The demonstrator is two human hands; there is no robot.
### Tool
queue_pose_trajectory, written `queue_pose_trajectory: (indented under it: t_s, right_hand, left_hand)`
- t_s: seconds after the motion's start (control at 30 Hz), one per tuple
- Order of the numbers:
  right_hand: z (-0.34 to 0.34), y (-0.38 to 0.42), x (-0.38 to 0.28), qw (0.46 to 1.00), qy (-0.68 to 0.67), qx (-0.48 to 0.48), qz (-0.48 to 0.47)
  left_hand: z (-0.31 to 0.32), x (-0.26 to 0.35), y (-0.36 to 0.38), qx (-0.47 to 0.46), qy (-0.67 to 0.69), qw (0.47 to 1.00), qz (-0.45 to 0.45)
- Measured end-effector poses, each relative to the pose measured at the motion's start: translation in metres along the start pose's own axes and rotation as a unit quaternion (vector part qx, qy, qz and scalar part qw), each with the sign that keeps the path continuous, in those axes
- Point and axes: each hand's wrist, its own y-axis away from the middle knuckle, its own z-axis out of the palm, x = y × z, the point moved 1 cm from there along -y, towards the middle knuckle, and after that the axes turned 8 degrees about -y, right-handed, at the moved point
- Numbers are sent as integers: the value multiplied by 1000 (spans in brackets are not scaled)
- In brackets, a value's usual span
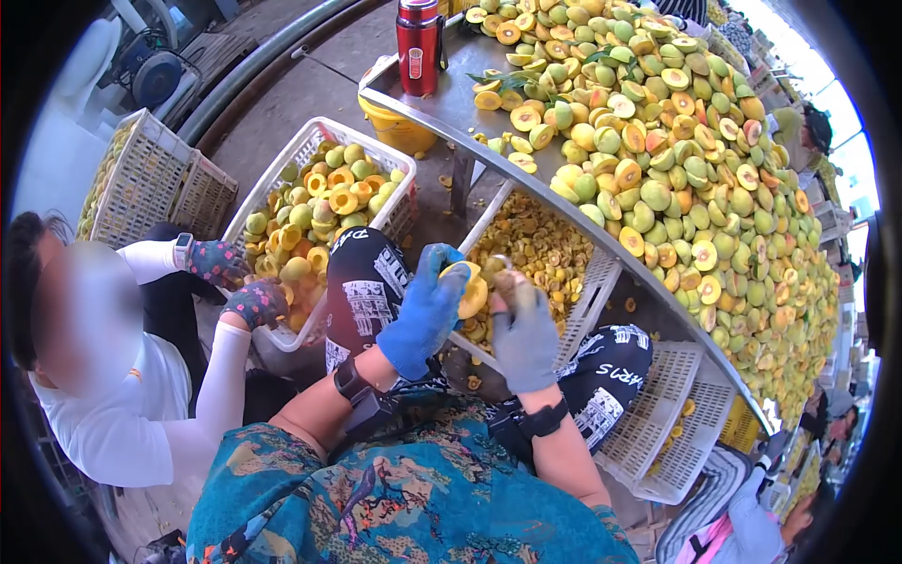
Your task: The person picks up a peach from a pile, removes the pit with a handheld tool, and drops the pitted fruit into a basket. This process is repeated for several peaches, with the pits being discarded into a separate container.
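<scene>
My left hand (418, 315), in a blue glove, is closed around a yellow peach half (473, 293). Its cut side faces my other hand. My right hand (524, 338), gloved in grey, grips a small tool with a curved metal end (505, 262), close beside the peach half; its handle is mostly hidden by the fingers. Below both hands, between my knees, stands a white crate (587, 305) filled with peach pits and scraps (536, 240).
A metal table (601, 235) heaped with halved peaches (658, 160) borders the front and right. A red thermos (418, 47) stands on its corner above a yellow bucket (399, 127). At left, a co-worker's gloved hands (256, 299) reach into a crate of peaches (324, 127). White crates (672, 423) sit at right.
</scene>
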Motion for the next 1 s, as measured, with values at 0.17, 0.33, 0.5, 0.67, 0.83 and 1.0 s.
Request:
queue_pose_trajectory:
  t_s: [0.17,0.33,0.5,0.67,0.83,1.0]
  right_hand:
    - [-16,-8,37,997,-46,46,39]
    - [-44,10,-54,887,-355,-225,193]
    - [-35,20,-77,944,-269,-177,76]
    - [-27,31,-85,951,-249,-176,55]
    - [-24,35,-83,935,-279,-212,61]
    - [-31,35,-80,781,-455,-353,241]
  left_hand:
    - [-14,-4,5,-16,81,994,75]
    - [-16,-1,-5,8,191,975,113]
    - [-17,11,12,-10,23,966,258]
    - [-18,10,21,-43,157,958,237]
    - [-18,11,21,-41,151,960,232]
    - [-13,11,22,-24,86,939,331]
